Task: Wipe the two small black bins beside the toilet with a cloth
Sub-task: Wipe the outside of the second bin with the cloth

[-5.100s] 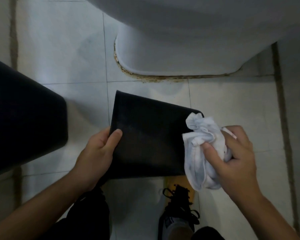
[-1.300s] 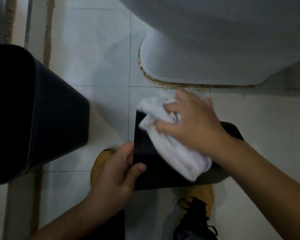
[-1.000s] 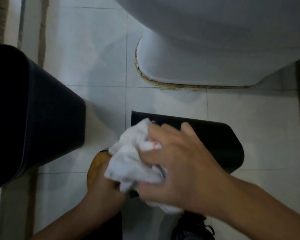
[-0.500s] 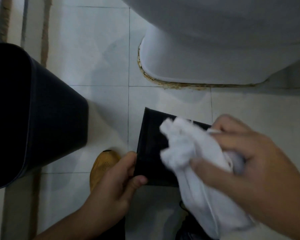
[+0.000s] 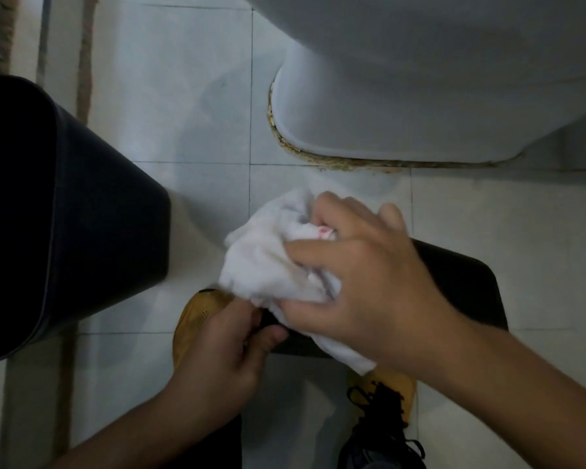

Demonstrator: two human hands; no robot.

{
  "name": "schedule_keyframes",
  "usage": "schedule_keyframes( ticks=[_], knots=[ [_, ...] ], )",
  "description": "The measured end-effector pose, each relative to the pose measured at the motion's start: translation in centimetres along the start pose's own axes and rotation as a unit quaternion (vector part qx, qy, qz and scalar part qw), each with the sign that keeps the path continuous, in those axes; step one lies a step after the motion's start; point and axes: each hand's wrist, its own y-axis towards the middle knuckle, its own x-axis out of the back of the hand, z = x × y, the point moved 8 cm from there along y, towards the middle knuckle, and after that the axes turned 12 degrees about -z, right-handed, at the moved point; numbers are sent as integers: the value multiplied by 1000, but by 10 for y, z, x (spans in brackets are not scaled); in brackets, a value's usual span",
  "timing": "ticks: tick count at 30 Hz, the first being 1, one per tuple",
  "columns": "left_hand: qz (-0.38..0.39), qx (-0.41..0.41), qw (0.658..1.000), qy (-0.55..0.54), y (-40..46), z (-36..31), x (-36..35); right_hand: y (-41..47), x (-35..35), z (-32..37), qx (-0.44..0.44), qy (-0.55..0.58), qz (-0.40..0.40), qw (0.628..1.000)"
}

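A: Moved since half a sec ago: right hand [image 5: 359, 286] swung back from the right, cloth [image 5: 271, 262] now bunched over the left end of the small bin [image 5: 460, 292]. Before that, cloth hung loose off to the side.

B: Noted. Hands, status?

A: Right hand: fingers curled round the wadded cloth, pressing it down onto the bin. Left hand [image 5: 224, 350]: fingers and thumb pinching the bin's near-left edge, steadying it.

B: Bin, location?

A: Tipped on its side, on the floor tiles [image 5: 197, 96] just in front of the toilet base [image 5: 403, 106], above the person's tan shoes [image 5: 197, 309]. Item: small, black, flat-sided, rounded corners, matte finish; mostly hidden under hand and cloth, only the right end shows. Dirt/no dirt: can't tell, too dim.

B: Second bin?

A: Larger-looking black bin [image 5: 82, 214], upright, far left, well apart from the hands. Looks untouched.

B: Step?

A: Judged: mid-wipe on bin no. 1, outer wall. Next prob. needs a turn w/ the left hand to show a fresh face, then a stroke along its length. Bin no. 2 likely to follow.
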Motion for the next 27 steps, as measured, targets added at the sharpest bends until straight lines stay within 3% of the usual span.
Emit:
schedule_keyframes(
  ticks=[3,9,13,16,18,21,24,27],
  knots=[
    [2,15,1000,-5,0,3,-2,1,-6,-4,11,9,-24,1000],
    [25,71,996,-37,0,2,-8,19,-14,-74,-201,-70,-26,977],
    [21,83,995,-45,0,5,-9,15,-3,-86,-237,-130,-48,962],
    [22,88,995,-51,1,6,-10,10,5,-89,-283,-33,-9,959],
    [22,81,995,-55,2,5,-10,9,10,-75,-272,24,64,960],
    [10,59,996,-61,7,3,-11,1,6,-39,-176,-8,166,970],
    [7,58,996,-72,8,6,-11,5,-6,-19,-104,-47,100,988],
    [17,76,993,-87,9,9,-14,17,-6,-49,-193,-57,18,979]
  ],
)
